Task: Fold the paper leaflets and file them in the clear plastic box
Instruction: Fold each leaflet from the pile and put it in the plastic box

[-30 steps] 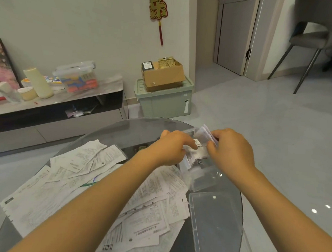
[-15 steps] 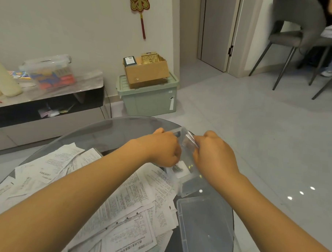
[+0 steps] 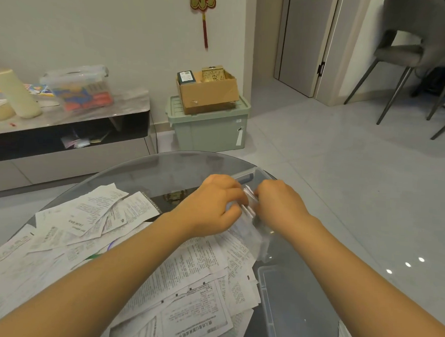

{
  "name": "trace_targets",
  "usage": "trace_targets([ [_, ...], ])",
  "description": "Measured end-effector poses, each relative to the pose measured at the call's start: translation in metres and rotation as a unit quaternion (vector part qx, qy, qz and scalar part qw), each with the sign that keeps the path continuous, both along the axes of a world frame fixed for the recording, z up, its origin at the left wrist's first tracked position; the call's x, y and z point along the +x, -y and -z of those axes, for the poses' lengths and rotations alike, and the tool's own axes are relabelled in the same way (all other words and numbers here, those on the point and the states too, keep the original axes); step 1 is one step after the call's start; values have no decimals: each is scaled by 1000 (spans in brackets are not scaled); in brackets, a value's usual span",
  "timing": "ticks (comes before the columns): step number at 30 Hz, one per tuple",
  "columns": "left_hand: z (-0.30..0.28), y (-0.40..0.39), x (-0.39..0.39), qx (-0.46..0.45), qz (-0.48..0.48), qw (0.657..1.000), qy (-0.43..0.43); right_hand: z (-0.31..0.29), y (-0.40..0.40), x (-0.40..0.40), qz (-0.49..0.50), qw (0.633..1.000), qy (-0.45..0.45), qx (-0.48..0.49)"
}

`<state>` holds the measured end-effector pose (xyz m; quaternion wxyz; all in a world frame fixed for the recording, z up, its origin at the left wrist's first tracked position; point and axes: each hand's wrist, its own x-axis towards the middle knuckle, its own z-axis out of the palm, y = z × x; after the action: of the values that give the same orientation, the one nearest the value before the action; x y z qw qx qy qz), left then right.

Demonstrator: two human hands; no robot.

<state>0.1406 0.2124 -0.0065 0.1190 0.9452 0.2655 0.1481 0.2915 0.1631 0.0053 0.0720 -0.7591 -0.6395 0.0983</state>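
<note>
Both hands work over the clear plastic box (image 3: 258,236) at the far right edge of the round glass worktop (image 3: 144,175). Left hand (image 3: 216,206): fingers curled, pinching the near side of a small stack of folded leaflets (image 3: 248,204). Right hand (image 3: 278,205): fingers curled onto the same stack from the other side. The stack stands on edge between the two hands, at or just inside the box's open top; whether its lower edge has reached the box floor cannot be told, since the hands and the blurred clear walls hide it.

Unfolded leaflets (image 3: 186,281) lie in a loose overlapping heap across the left and middle of the worktop, touching the box's near-left side. The clear lid (image 3: 294,311) lies flat nearer the person, just beside the heap.

Judgement: filing step in progress; most of the pile is not yet folded.

Risks:
- The box sits close to the worktop rim. A sideways push while seating the stack could slide it on the glass, toward or over the edge.
- If either pinch loosens before the stack is seated, the folded sheets may spring open or fan out.
- Forearms hover over the loose heap; a sweep on withdrawal could drag sheets off the worktop.
</note>
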Motion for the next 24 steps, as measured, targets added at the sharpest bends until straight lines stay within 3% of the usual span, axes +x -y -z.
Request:
trace_targets([
  [5, 2, -5, -12, -6, -15, 1000, -21, 2, -8, 8, -12, 998, -53, -29],
  [8, 4, -4, -10, 14, -10, 999, -37, 3, -4, 10, -9, 998, -60, 33],
  [14, 8, -3, -7, 34, -32, 998, -42, 0, 1, 7, 12, 998, 43, 51],
  [18, 3, 1, -5, 34, -49, 997, -55, -8, 8, 11, 21, 994, 63, 86],
  [24, -10, 21, -4, 39, -84, 994, -55, -14, 25, 14, 9, 987, -24, 161],
])
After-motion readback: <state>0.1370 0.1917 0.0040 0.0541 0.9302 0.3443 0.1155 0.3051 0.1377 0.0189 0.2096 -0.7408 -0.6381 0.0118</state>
